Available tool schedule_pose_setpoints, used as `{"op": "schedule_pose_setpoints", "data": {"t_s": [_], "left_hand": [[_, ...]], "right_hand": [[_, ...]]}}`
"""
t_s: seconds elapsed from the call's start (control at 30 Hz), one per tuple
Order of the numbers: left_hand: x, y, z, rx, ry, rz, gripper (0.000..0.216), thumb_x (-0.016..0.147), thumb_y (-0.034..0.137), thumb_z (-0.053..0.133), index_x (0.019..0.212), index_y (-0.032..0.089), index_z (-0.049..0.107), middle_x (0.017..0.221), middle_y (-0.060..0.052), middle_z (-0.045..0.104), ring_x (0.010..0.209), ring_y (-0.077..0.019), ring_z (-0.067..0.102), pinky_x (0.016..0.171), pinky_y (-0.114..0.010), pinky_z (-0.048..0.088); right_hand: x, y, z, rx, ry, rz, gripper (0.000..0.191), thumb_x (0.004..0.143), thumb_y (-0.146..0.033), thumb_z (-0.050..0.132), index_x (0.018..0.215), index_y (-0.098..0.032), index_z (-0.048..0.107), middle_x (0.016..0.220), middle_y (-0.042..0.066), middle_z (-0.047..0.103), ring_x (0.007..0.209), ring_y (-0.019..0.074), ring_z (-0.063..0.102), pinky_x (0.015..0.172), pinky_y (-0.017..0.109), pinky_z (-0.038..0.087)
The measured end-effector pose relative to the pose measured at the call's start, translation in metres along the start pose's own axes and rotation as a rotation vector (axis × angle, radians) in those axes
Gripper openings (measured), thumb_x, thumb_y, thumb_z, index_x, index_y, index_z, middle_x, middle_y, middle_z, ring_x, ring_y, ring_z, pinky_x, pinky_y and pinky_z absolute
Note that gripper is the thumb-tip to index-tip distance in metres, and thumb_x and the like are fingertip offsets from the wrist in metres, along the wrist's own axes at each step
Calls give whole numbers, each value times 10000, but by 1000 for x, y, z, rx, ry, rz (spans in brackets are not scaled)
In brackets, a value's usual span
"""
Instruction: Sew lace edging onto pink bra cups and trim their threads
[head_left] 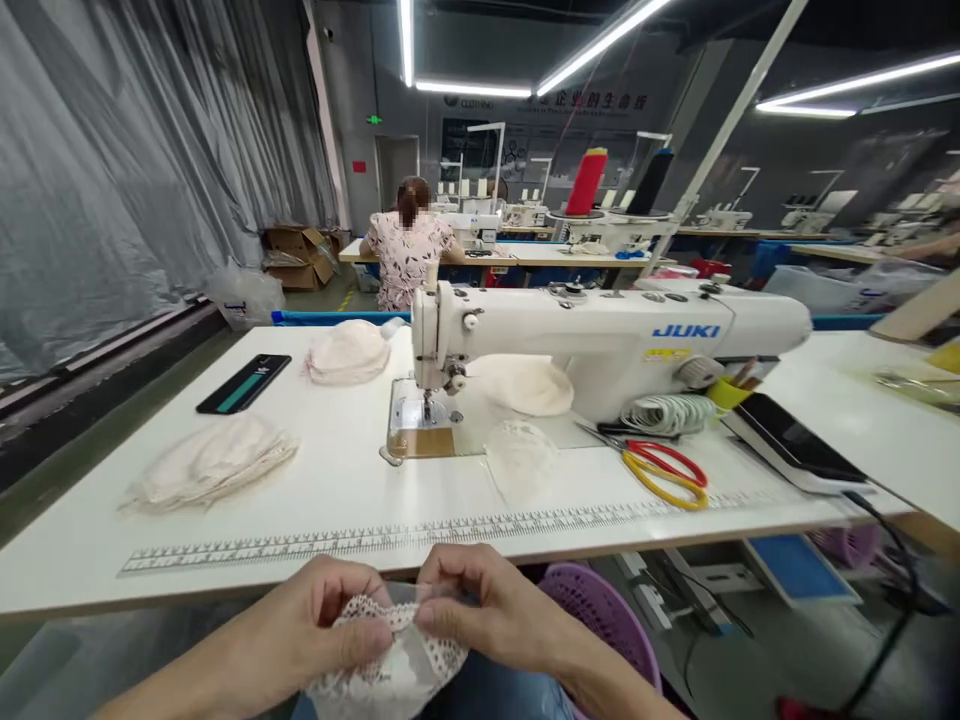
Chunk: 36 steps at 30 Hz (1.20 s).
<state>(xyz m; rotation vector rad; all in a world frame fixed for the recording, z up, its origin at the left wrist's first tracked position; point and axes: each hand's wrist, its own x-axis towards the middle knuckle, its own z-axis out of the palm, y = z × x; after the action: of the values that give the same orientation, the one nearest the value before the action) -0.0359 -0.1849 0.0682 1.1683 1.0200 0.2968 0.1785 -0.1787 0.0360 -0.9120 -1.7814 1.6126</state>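
Observation:
A piece of white lace fabric [405,665] with a scalloped, dotted edge hangs over my lap at the table's front edge. My left hand [341,620] pinches its edge between thumb and fingers. Close beside it, my right hand [469,610] grips the same edge, and a short stretch of it lies between the two thumbs. Beyond my hands stands a white JUKI sewing machine [517,325]. Another sheer lace piece [521,460] lies in front of its arm, and a cream fabric piece [525,385] rests under the arm.
Stacked cream pieces [214,460] and a second pile [349,352] lie left, near a phone [245,384]. A ruler strip [390,537] runs along the front edge. Scissors [664,472] and a black-topped device [799,440] lie right. Below is a purple basket [607,620]. A person [412,245] sits ahead.

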Motion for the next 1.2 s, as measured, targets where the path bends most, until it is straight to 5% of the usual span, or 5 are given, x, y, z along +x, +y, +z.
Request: {"op": "schedule_pose_setpoints", "data": {"t_s": [0.13,0.3,0.77,0.9,1.2], "left_hand": [[8,-13,18,-60,-38,7,503,653,620,695,703,141,552,579,45,458,553,-95,340,515,-206,226],[11,-23,32,-43,-53,15,511,657,637,681,674,143,551,552,66,393,533,-86,278,497,-211,197],[25,-24,53,81,-29,-52,528,632,658,674,656,149,537,518,67,374,495,-77,253,471,-231,154],[33,-26,57,131,-60,-46,510,670,652,643,632,159,519,513,77,321,492,-78,220,468,-238,142],[37,-28,50,188,-78,-120,467,672,597,674,677,136,594,560,34,435,524,-105,323,498,-231,205]], "right_hand": [[-33,5,10,-535,351,-382,113,922,-267,502,951,-179,568,901,57,584,839,160,519,745,282,425],[-47,13,30,-732,381,-599,85,926,-250,511,956,-186,557,824,39,584,729,136,513,651,249,416],[-60,40,35,-409,455,-543,99,886,-157,344,803,-212,348,733,3,431,669,136,429,569,236,346],[-63,37,33,-174,291,-462,156,954,-253,267,815,-214,326,779,14,457,674,121,450,609,230,392],[-104,105,-9,-1022,310,-27,304,686,77,329,797,-166,474,689,41,525,529,141,433,500,249,297]]}}
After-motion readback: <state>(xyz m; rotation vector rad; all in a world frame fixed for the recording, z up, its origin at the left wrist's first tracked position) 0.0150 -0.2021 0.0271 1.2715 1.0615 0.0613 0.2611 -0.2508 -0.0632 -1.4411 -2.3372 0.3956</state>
